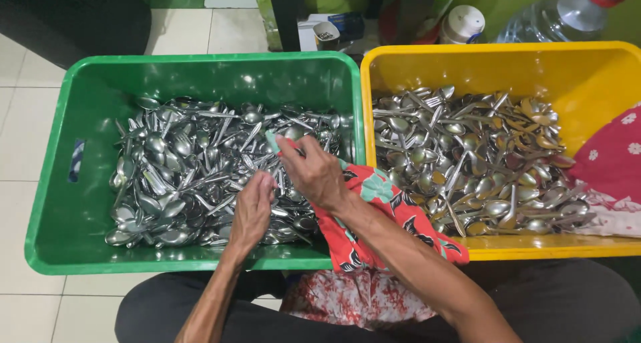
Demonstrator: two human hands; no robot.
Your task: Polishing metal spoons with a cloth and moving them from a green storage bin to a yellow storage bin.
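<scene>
The right hand has its fingers pinched on a red floral cloth wrapping a utensil; the left hand has its fingers curled at the handle end, above steel cutlery in the green plastic crate, whose rim touches a yellow crate.

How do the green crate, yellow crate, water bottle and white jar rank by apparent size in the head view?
1. Green crate and yellow crate: alike; the yellow one is cut off, so unranked.
2. Water bottle, partly cut off.
3. White jar.
</scene>
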